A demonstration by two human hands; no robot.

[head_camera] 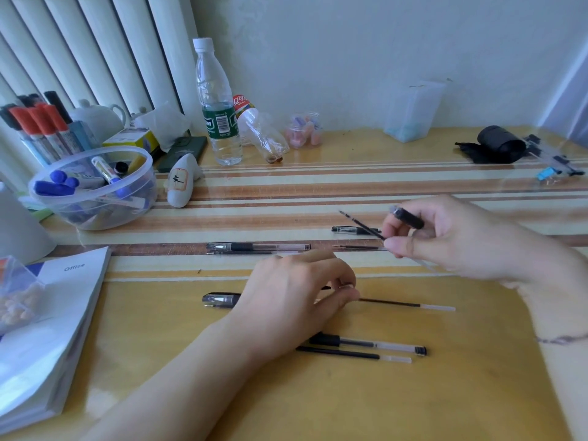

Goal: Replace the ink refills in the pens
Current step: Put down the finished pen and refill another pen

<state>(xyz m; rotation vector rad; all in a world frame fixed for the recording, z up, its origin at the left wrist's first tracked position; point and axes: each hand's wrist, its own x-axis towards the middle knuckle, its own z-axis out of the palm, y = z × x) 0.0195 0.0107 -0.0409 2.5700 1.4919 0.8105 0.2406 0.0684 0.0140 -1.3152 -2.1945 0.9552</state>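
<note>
On the striped yellow desk [445, 393], pens, refills, clutter.

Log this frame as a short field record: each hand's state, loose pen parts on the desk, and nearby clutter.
left hand: pinches thin black ink refill lying on yellow wooden desk
right hand: holds black pen grip section and a second dark refill
loose parts: capped clear-barrel pen; open clear pen barrel with black end plug; spare refill beside it
clutter: clear plastic tub of markers; clear water bottle with green label
</note>
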